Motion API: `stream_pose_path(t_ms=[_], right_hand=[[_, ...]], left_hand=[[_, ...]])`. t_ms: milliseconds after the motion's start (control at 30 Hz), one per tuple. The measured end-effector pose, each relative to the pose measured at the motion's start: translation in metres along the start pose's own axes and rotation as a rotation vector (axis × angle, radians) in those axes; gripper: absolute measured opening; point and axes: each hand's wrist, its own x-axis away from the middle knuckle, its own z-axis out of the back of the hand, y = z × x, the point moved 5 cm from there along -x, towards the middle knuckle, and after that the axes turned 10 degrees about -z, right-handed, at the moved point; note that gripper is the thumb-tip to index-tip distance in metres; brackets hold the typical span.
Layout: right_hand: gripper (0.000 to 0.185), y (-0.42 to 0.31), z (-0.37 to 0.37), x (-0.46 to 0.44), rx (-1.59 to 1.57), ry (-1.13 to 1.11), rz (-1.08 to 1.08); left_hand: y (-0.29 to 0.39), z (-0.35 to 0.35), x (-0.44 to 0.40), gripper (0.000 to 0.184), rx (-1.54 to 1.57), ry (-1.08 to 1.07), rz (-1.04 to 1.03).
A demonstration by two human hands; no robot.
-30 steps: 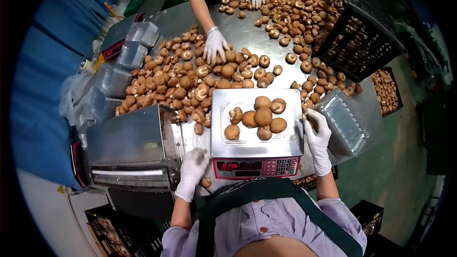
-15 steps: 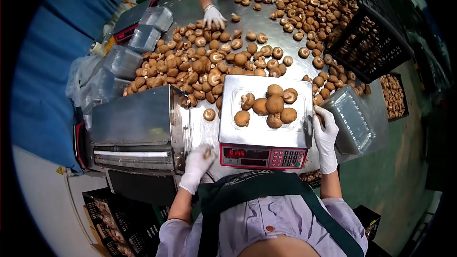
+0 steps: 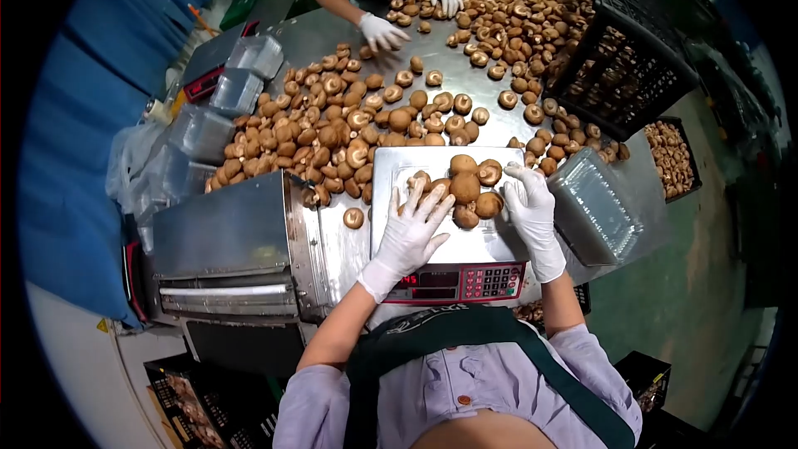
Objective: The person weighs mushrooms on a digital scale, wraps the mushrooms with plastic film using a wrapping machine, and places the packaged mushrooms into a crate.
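Observation:
Shiitake mushrooms [image 3: 465,187] lie in a shallow clear plastic tray [image 3: 491,238] on the metal platform of a weighing scale [image 3: 492,281]. My left hand [image 3: 407,237], in a white glove, spreads its fingers over the mushrooms on the tray's left side and partly hides them. Whether it presses on them I cannot tell. My right hand [image 3: 534,220], also gloved, is at the tray's right side with thumb and fingers apart, close to the mushrooms, with none in its grasp. The left wrist and hand cover part of the red display.
A big mushroom pile [image 3: 324,125] spreads behind the scale. Stacked clear trays [image 3: 598,208] stand at right, more trays [image 3: 204,133] at left. A black crate [image 3: 628,58] tips mushrooms out. A metal machine [image 3: 220,229] flanks my left. Across the table, a co-worker's gloved hand [image 3: 382,32] hovers near the pile.
My left hand has moved from beside the scale up onto the mushrooms. My right hand has shifted inward from the scale's right edge. The co-worker's hand has lifted off the pile.

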Motion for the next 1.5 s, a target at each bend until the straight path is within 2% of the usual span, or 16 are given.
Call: stream_pose_path(t_ms=[67, 133, 267, 433, 667, 767, 833, 867, 933, 1000, 1067, 1133, 1200, 1267, 1433, 1500], right_hand=[[0.022, 0.015, -0.003, -0.001, -0.076, -0.015, -0.070], [0.022, 0.011, 0.003, -0.002, -0.015, -0.001, -0.034], [0.024, 0.018, 0.004, -0.006, 0.034, -0.002, -0.003], [0.029, 0.014, -0.003, -0.020, 0.113, -0.096, -0.066], [0.042, 0.008, -0.032, -0.039, 0.283, -0.349, -0.011], [0.032, 0.008, -0.037, -0.041, 0.296, -0.315, 0.016], [0.016, 0.000, -0.031, -0.041, 0.325, -0.335, -0.063], [0.013, 0.009, -0.031, -0.040, 0.253, -0.247, 0.132], [0.016, 0.006, -0.018, -0.032, 0.144, -0.059, 0.202], [0.018, -0.008, -0.004, -0.022, 0.223, 0.098, 0.410], [0.022, -0.006, 0.000, -0.010, 0.300, 0.101, 0.538], [0.024, 0.003, -0.009, 0.000, 0.267, -0.055, 0.461], [0.027, 0.011, -0.006, 0.003, 0.159, -0.153, 0.314], [0.030, 0.035, -0.003, 0.000, -0.205, -0.217, -0.136], [0.037, 0.026, -0.008, -0.006, 0.053, -0.354, -0.112], [0.040, 0.017, -0.014, -0.004, 0.153, -0.356, 0.031]], left_hand=[[-0.011, 0.007, 0.006, 0.066, 0.147, 0.072, 0.059], [-0.025, 0.031, 0.012, 0.060, 0.311, 0.301, 0.119], [-0.057, 0.052, 0.027, 0.039, 0.433, 0.553, 0.449], [-0.058, 0.063, 0.006, 0.037, 0.254, 0.488, 0.363], [-0.032, 0.036, -0.064, 0.081, 0.227, 0.103, 0.016], [-0.036, 0.013, -0.070, 0.074, 0.267, 0.044, 0.015], [-0.052, -0.002, -0.066, 0.064, 0.389, -0.032, 0.109], [-0.061, -0.001, -0.062, 0.050, 0.510, 0.089, 0.121], [-0.082, 0.003, -0.048, 0.043, 0.811, 0.305, 0.277], [-0.087, 0.021, -0.035, 0.038, 0.680, 0.449, 0.325], [-0.090, 0.022, -0.022, 0.047, 0.693, 0.196, 0.473], [-0.077, 0.025, -0.020, 0.058, 0.437, 0.107, 0.250], [-0.070, 0.013, -0.019, 0.061, 0.285, -0.055, 0.201], [-0.073, 0.008, -0.016, 0.059, 0.366, 0.023, 0.218], [-0.080, 0.007, -0.012, 0.055, 0.509, 0.083, 0.293], [-0.082, 0.006, -0.009, 0.052, 0.537, 0.061, 0.293]])
